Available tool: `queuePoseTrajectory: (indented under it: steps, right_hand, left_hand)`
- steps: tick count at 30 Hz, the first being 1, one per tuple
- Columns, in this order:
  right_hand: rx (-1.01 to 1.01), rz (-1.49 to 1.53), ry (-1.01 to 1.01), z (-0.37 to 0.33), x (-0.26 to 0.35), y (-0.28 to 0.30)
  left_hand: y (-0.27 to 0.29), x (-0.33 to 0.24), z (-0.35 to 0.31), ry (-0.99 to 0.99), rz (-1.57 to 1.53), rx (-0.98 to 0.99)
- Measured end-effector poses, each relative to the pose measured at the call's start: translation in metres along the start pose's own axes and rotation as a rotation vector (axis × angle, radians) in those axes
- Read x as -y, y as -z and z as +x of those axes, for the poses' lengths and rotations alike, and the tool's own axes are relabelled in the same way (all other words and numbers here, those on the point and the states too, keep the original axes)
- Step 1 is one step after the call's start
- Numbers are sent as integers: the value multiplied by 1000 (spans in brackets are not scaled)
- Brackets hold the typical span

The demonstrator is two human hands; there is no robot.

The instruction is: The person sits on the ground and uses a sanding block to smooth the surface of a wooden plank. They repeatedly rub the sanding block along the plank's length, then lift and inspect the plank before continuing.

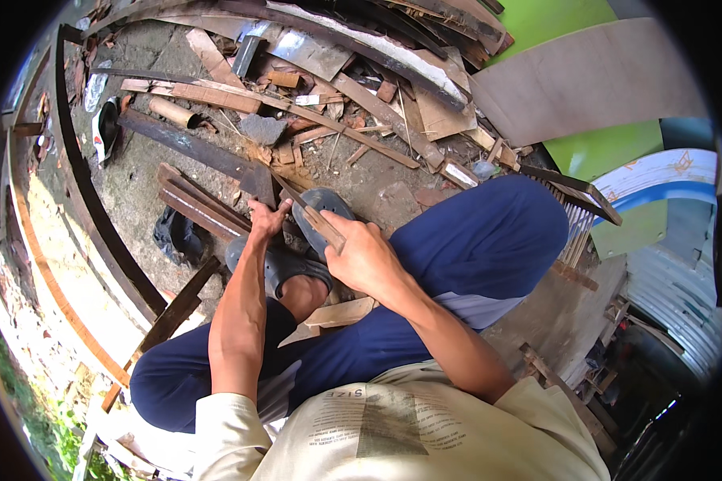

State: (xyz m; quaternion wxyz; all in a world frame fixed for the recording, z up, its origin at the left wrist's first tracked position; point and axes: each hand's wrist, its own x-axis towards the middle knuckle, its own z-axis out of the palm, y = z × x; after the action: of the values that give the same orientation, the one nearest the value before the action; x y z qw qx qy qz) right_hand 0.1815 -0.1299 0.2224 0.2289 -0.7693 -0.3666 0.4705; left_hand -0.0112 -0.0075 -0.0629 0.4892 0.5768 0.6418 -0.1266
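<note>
The right hand pinches a thin wood strip that slants up past the left hand, whose fingers curl on a dark plank edge. Scrap wood crowds beyond; bare ground lies leftward.

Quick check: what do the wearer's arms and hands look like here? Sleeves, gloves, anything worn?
Both forearms are bare from the elbow down. Left hand and right hand have no gloves; no watch, ring or wristband shows. Short cream sleeves of a T-shirt with dark print on the front end near the elbows.
</note>
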Motion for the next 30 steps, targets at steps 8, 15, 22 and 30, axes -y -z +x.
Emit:
queuePoseTrajectory:
  steps: [8,15,22,30]
  right_hand:
    - [-23,-41,54,-15,-17,-10]
    - [-77,-28,69,58,-28,-36]
    - [-100,56,21,16,-38,-17]
    - [-68,28,64,-26,-42,-4]
  left_hand:
    - [9,1,-6,-104,-139,41]
    - [8,-7,-4,-92,-95,74]
    - [9,-14,-12,-72,-53,63]
    - [7,-3,-18,-49,8,15]
